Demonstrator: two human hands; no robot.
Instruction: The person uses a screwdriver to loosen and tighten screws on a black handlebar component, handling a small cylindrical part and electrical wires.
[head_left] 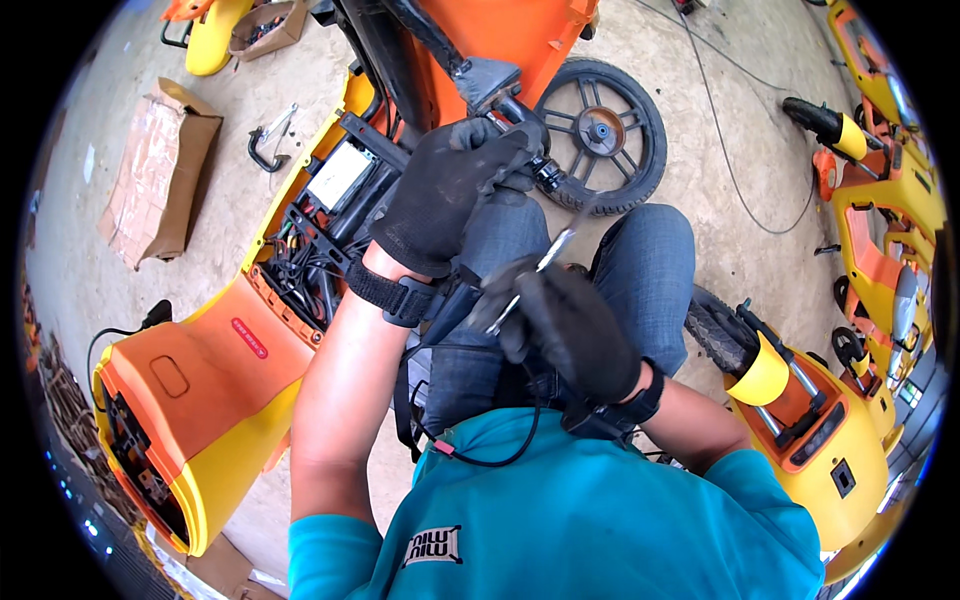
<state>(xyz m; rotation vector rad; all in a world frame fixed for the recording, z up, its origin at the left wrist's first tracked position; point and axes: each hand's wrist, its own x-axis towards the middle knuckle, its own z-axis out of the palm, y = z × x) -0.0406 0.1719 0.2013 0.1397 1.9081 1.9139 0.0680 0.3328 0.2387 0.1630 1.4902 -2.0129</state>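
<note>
My left hand (440,195), in a black glove, is closed around a dark metal shaft (518,112) below the grey block (487,82) of a scooter lying on its side. A threaded black end (547,174) sticks out past its fingers. Gloved as well, my right hand (575,325) grips a slim silver metal tool (556,249) above my lap. The tool slants up toward the wheel (602,134); its far end is blurred, so its exact kind cannot be made out.
The scooter's open orange and yellow body (210,370) lies to my left, exposing cables (310,265) and a white-labelled box (342,177). Beyond are a cardboard box (165,170) and a black-handled tool (265,150). More yellow scooters (815,450) stand right; a cable (735,180) crosses the floor.
</note>
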